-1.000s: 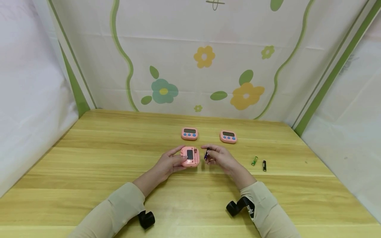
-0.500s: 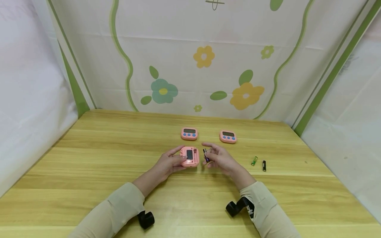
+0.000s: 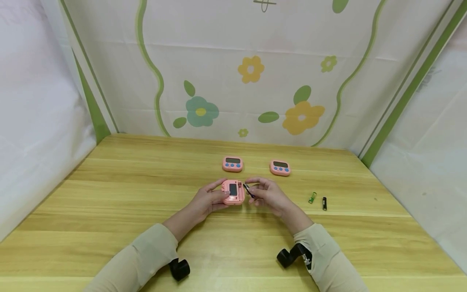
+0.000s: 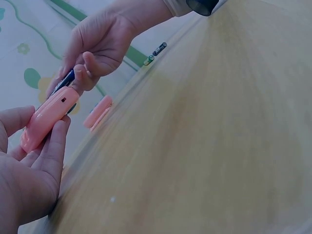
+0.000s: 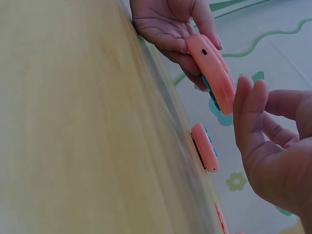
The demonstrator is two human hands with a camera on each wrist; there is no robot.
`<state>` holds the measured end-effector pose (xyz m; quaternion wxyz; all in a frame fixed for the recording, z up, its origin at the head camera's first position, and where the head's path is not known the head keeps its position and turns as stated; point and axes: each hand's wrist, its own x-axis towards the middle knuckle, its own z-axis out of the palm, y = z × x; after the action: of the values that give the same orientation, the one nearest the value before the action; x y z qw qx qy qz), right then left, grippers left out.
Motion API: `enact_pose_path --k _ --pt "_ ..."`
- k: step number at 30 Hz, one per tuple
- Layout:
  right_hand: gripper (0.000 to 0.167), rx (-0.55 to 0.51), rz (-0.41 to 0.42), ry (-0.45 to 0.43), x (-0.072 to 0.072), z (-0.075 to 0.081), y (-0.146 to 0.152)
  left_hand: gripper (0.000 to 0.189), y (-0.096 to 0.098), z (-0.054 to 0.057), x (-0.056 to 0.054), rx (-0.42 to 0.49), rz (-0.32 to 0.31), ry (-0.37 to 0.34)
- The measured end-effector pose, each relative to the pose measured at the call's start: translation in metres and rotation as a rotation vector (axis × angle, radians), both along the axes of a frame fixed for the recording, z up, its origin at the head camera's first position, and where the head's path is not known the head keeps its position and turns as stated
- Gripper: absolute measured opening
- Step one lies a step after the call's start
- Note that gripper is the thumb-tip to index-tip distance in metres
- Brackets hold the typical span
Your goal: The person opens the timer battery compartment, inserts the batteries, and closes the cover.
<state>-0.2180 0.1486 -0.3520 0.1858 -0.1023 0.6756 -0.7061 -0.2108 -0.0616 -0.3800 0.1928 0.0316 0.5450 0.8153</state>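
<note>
My left hand (image 3: 208, 200) grips a pink digital timer (image 3: 233, 200) by its left side, thumb on top. The timer's back faces up, showing a dark rectangle and a narrow battery slot along its right side. My right hand (image 3: 270, 196) pinches a dark AAA-size battery (image 3: 249, 190), tilted with its upper end toward the timer's right edge. In the left wrist view the battery (image 4: 64, 81) appears right at the timer's (image 4: 44, 119) edge; whether they touch I cannot tell. The right wrist view has the battery hidden behind the fingers (image 5: 251, 112).
Two more pink timers with blue buttons, one on the left (image 3: 232, 164) and one on the right (image 3: 280, 167), lie face up behind the hands. A green battery (image 3: 312, 198) and a black battery (image 3: 324, 203) lie to the right on the wooden table (image 3: 233, 247). A flowered cloth (image 3: 219, 73) hangs behind.
The right hand has shifted slightly left and turned the battery, so its upper end now leans left to the timer's edge. The left hand and timer have stayed nearly still.
</note>
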Motion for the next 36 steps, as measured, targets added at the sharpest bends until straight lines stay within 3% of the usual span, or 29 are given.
enact_pose_path --k 18,36 --pt "0.028 -0.036 -0.023 -0.027 0.0047 0.0033 -0.0081 0.060 -0.0004 -0.0019 -0.0014 -0.002 -0.016 0.026" --pt "0.038 0.133 0.042 0.080 0.0072 0.0029 -0.0104 0.059 -0.0007 -0.0031 -0.0025 0.011 -0.008 0.005"
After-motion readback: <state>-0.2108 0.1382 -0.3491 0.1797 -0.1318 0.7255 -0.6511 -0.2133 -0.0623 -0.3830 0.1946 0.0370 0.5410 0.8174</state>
